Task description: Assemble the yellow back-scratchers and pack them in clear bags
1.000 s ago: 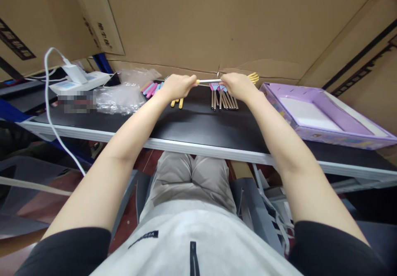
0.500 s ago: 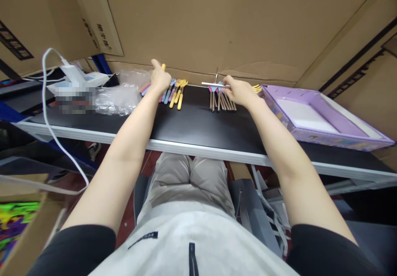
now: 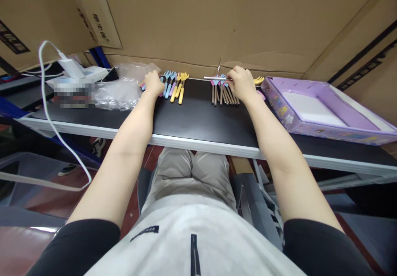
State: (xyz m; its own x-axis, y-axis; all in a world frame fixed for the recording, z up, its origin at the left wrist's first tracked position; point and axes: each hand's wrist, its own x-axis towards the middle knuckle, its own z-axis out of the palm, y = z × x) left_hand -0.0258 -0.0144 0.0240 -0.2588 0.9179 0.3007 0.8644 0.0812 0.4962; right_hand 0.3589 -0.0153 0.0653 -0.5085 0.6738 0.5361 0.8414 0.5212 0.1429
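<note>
My left hand (image 3: 154,84) is at the left row of back scratchers (image 3: 175,88), its fingers curled downward; whatever is in them is hidden. These have claw-shaped heads and blue, purple or yellow handles. My right hand (image 3: 243,84) is closed around one end of a thin silver metal rod (image 3: 214,78), which points left, roughly level. Below that rod lies a second row of claw-headed sticks (image 3: 225,94), with bare metal shafts and pink and blue heads. A yellow claw head (image 3: 258,80) shows just beyond my right hand.
A shallow purple box (image 3: 328,102) stands at the right of the black table (image 3: 201,119). Crumpled clear plastic bags (image 3: 119,94) lie at the left, beside a white power strip (image 3: 89,75) with a hanging cable. Cardboard (image 3: 198,24) walls off the back.
My left hand has lowered and its fingers have curled down; the yellow handle that stuck up from it no longer shows. My right hand still holds the rod, in nearly the same place.
</note>
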